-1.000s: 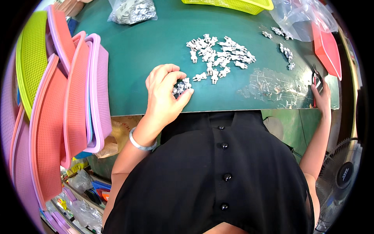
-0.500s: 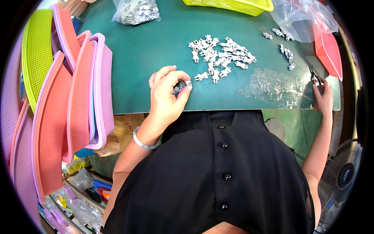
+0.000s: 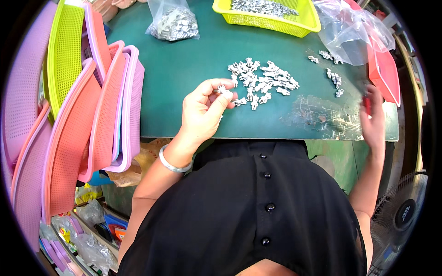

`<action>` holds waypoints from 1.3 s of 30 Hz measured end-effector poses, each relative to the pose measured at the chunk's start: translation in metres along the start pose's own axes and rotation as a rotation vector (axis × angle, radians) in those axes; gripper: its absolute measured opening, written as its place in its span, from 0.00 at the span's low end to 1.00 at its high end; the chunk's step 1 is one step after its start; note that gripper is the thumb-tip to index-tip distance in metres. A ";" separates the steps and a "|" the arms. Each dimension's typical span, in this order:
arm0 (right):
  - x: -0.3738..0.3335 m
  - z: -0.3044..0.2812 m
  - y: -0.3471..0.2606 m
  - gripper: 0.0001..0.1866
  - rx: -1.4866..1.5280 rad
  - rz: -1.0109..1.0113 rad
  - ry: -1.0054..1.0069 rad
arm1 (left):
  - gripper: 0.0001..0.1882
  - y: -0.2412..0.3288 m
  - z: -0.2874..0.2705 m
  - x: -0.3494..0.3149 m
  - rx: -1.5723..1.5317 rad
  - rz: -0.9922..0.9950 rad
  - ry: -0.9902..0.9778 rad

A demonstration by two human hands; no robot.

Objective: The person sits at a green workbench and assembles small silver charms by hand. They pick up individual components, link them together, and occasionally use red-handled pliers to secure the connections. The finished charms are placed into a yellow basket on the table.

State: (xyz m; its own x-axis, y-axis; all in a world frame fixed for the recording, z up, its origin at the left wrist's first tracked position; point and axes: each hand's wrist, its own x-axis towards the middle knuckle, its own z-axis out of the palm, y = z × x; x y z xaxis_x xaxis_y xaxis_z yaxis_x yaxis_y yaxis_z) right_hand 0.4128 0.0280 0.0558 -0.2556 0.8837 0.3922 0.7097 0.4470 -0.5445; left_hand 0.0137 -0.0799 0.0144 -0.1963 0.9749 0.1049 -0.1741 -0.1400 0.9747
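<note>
My left hand point(image 3: 202, 110) is closed around small silvery metal figures, with one small figure point(image 3: 221, 89) pinched between thumb and forefinger. Its fingertips reach the near left edge of a loose pile of bear-shaped metal figures point(image 3: 262, 83) on the green table. At the table's right end, my right hand point(image 3: 375, 119) is smeared by motion. Red-handled pliers point(image 3: 367, 105) show at its fingers, their jaws too blurred to make out.
A yellow-green basket point(image 3: 271, 25) of metal parts and a bag of silvery pieces point(image 3: 175, 25) stand at the back. Few figures point(image 3: 334, 78) lie near clear plastic point(image 3: 350, 37) and a red tray point(image 3: 386, 76). Stacked baskets point(image 3: 69, 138) crowd the left; a fan point(image 3: 403, 214) is lower right.
My left hand has moved right toward the pile, a figure now showing at its fingertips. My right hand has shifted slightly left with the pliers. The view has tilted, showing more of the back basket.
</note>
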 end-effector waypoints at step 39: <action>-0.004 0.105 -0.132 0.28 0.020 -0.471 -0.306 | 0.12 0.018 0.017 -0.006 0.071 -0.148 -0.071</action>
State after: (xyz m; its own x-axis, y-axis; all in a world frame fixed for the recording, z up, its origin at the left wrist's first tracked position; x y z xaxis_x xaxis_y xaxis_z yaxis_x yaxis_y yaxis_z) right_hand 0.2508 -0.0197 0.0487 -0.7230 0.5863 0.3653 0.4608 0.8033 -0.3774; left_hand 0.0286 -0.0851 0.0348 -0.1048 0.9940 -0.0300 -0.1270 0.0165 0.9918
